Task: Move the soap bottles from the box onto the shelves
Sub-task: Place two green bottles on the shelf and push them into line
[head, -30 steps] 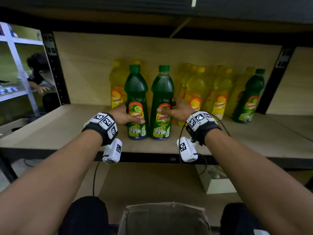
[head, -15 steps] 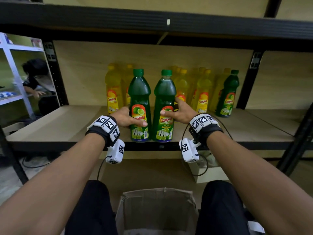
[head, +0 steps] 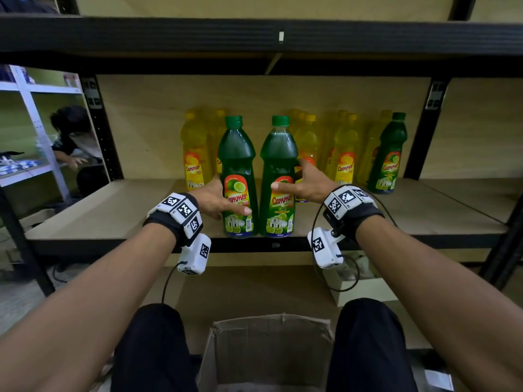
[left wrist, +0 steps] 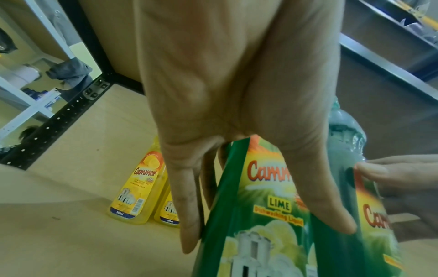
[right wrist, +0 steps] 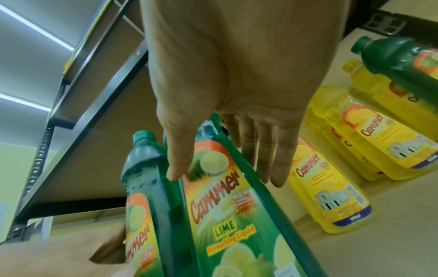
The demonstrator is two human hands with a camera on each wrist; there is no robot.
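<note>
Two green lime soap bottles stand upright side by side at the front edge of the shelf [head: 135, 210], touching or nearly so. Left bottle [head: 239, 176] has the left hand [head: 215, 198] on it: thumb across the label, fingers [left wrist: 189, 206] straight down its far side, loose, not clamped. Right bottle [head: 278, 176] has the right hand [head: 307, 185] alongside: thumb tip on the label, fingers [right wrist: 267, 150] extended behind it, relaxed and fairly wide. Looks like the let-go stage, though from the wrist views I can't tell for sure whether the palms are off the plastic yet.

Behind them: a row of yellow bottles [head: 345, 154] w/ one more green bottle [head: 389, 157] at the right end, all upright near the back panel. The box [head: 271, 352] sits on the floor between the person's knees, flaps up; its inside isn't visible.

To do this step well, IMO: both bottles sit very near the lip, so nudge them back w/ flat fingers low on the body, not at the neck, since tall bottles tip easily. Keep labels facing out, then draw both hands straight back w/o brushing the caps.
</note>
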